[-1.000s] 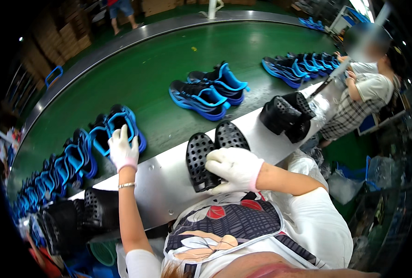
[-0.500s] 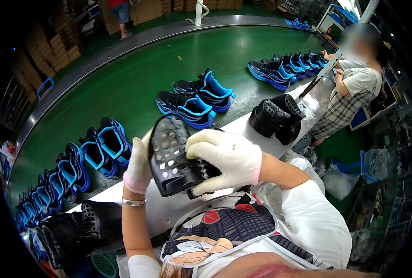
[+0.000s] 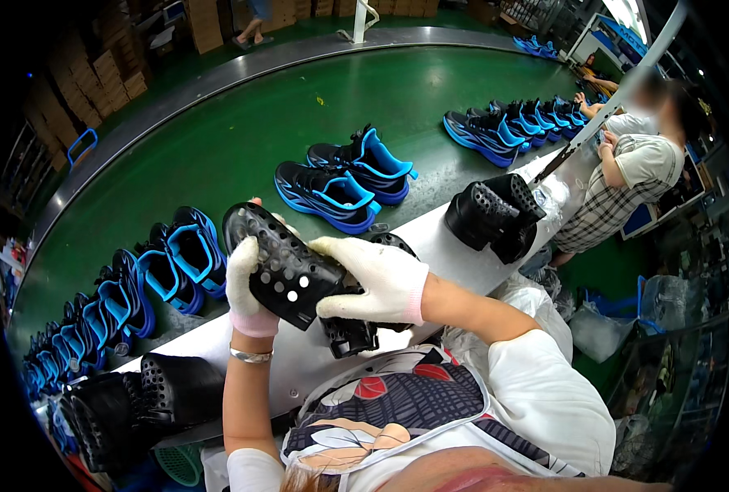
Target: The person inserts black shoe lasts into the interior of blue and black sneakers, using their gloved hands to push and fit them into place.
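Observation:
Both my hands wear white knit gloves with pink cuffs. A black perforated plastic shoe form is held between them over the ledge, tilted, with light showing through some holes. My left hand is closed around its left side, with part of the fingers hidden behind it. My right hand grips its right end, thumb below and fingers on top. Another black perforated piece shows beneath my right hand; whether it is joined to the form I cannot tell. Beyond my hands stands a pair of black and blue sneakers.
Rows of sneakers stand on the green belt at left and right. More black forms sit on the metal ledge, right and left. Co-workers stand at the right; cardboard boxes line the back.
The held shoe form has moved left and turned from nearly upright to slanted, my left hand now gripping its lower left side. My right hand has shifted left. The background walker has moved right.

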